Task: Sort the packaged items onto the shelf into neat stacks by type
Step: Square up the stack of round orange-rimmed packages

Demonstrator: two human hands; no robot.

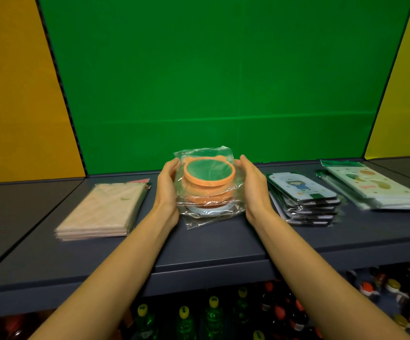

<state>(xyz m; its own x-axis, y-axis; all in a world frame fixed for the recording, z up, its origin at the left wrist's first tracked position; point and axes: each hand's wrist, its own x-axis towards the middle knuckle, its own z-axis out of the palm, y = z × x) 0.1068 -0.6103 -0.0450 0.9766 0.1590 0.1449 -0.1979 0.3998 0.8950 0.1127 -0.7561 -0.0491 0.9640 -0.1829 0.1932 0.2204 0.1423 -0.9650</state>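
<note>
A stack of clear-bagged round orange items with bear ears stands in the middle of the dark grey shelf. My left hand presses its left side, fingers curved along the plastic. My right hand presses its right side with fairly straight fingers. Left of it lies a stack of pale pink flat packs. To the right are a stack of white cartoon-printed packs and, further right, flat white packs with green and yellow prints.
A green back panel rises behind the shelf, with yellow panels at both sides. Below the shelf's front edge stand several bottles with yellow and red caps.
</note>
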